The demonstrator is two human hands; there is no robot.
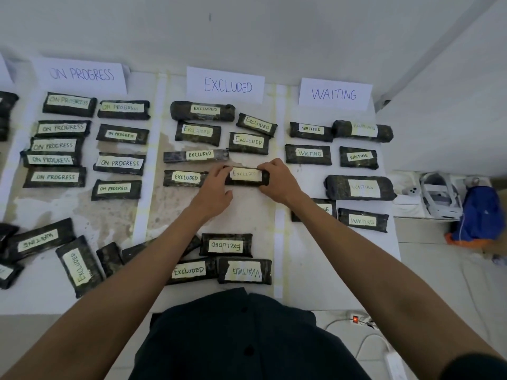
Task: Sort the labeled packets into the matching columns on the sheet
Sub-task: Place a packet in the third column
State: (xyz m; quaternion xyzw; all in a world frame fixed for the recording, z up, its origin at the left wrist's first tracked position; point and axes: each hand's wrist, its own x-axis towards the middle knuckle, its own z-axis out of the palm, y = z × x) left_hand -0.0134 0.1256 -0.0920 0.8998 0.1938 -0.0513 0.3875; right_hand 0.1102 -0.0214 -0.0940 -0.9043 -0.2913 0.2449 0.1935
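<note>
Placing an EXCLUDED packet [245, 175] in the EXCLUDED column [247, 215], six o'clock from its header [225, 86]. Pinched at either end by left hand [216, 186] and right hand [277, 182], apparently touching down. Next: releasing squarely, then fetching from the unsorted pile [225, 244] at six o'clock.

A white, stained paper sheet [255, 215] covers the surface; what lies beneath it cannot be told. Three white paper headers lie along its far edge: ON PROGRESS [82, 75], EXCLUDED [227, 86], WAITING [334, 94]. White strips [149, 160] divide the columns. Dark rectangular packets with pale tape labels [120, 163] lie in rows under each header; more [225, 244] lie jumbled along the near edge.
</note>
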